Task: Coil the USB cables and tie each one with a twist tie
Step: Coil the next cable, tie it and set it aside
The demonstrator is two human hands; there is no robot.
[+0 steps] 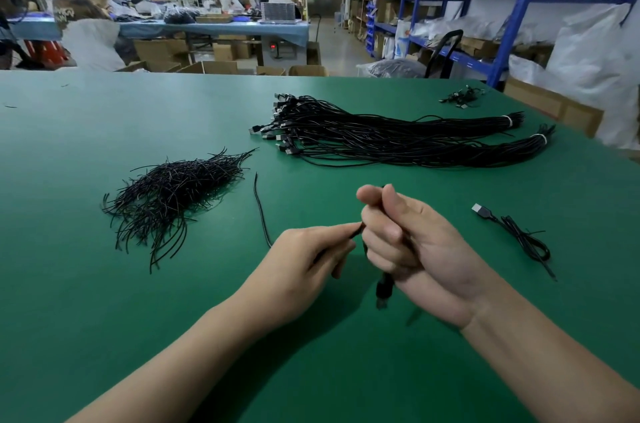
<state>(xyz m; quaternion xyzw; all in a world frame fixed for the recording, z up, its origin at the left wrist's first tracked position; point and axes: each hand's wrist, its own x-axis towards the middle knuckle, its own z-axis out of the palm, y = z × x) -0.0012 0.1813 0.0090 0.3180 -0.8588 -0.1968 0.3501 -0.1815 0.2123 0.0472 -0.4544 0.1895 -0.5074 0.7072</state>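
Note:
My right hand [412,246] is curled round a coiled black USB cable [383,287]; its plug end hangs out below the palm. My left hand [311,259] pinches a thin black strand, either a twist tie or the cable's end, right at the right hand's fingers. A single loose twist tie [261,214] lies on the green table [104,284] just left of my hands. Further left sits a pile of black twist ties [173,194]. Two bundles of uncoiled USB cables [381,135] lie beyond my hands. One coiled cable [519,235] rests to the right.
A small heap of cable pieces [462,97] lies at the table's far right corner. Blue shelving [512,13] with boxes and bags stands to the right. A person [79,17] sits at another bench in the back left, with cardboard boxes [211,67] behind the table's far edge.

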